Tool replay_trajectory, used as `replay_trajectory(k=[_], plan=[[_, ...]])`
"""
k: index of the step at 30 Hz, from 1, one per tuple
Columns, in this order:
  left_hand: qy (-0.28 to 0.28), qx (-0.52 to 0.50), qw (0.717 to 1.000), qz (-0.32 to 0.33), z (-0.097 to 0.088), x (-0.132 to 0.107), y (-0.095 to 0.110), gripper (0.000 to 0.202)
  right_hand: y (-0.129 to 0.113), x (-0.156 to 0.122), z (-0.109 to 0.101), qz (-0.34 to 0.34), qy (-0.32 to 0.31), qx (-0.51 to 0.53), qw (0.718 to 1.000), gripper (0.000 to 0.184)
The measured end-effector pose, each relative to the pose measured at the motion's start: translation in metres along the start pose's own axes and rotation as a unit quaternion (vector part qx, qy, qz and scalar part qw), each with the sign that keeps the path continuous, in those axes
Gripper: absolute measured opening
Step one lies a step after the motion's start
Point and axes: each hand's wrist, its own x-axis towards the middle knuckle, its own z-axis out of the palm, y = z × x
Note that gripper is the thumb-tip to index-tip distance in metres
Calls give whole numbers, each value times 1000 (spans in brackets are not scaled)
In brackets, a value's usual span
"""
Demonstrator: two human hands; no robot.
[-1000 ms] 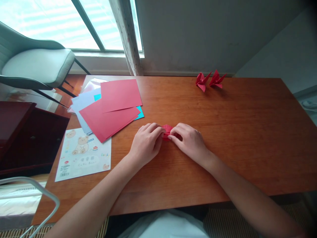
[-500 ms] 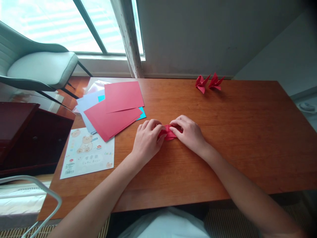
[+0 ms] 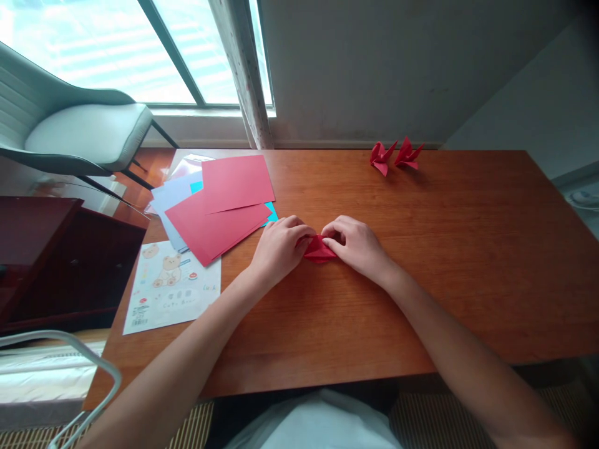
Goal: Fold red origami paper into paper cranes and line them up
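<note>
A small folded red paper lies low over the middle of the wooden table, between my hands. My left hand pinches its left end, fingers bent over the top edge. On the other side, my right hand grips the upper right edge between thumb and fingers. The front flap of the paper shows as a wide, flat shape; both its ends are partly covered by my fingertips. Two finished red origami cranes stand close together near the table's back edge.
Loose red sheets overlap pale and blue sheets at the back left. In front of them lies a white bear-print packet. A grey chair stands by the window, and a white curved tube crosses the lower left.
My left hand has shifted slightly up along the folded paper, and more of the paper's front flap shows now. The whole view has turned slightly, moving the sheets rightward.
</note>
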Motion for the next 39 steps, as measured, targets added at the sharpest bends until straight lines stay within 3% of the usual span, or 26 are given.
replay_trajectory(k=[15, 32, 39], plan=[[41, -31, 998, 27, 9, -4, -8, 12, 1, -8, 4, -54, 45, 8, 997, 11], [15, 32, 996, 82, 8, -5, -6, 24, 3, -11, 1, -107, 9, -86, 991, 17], [9, 36, 998, 49, 6, -5, -7, 17, 3, -11, 2, -99, 16, -75, 992, 15]])
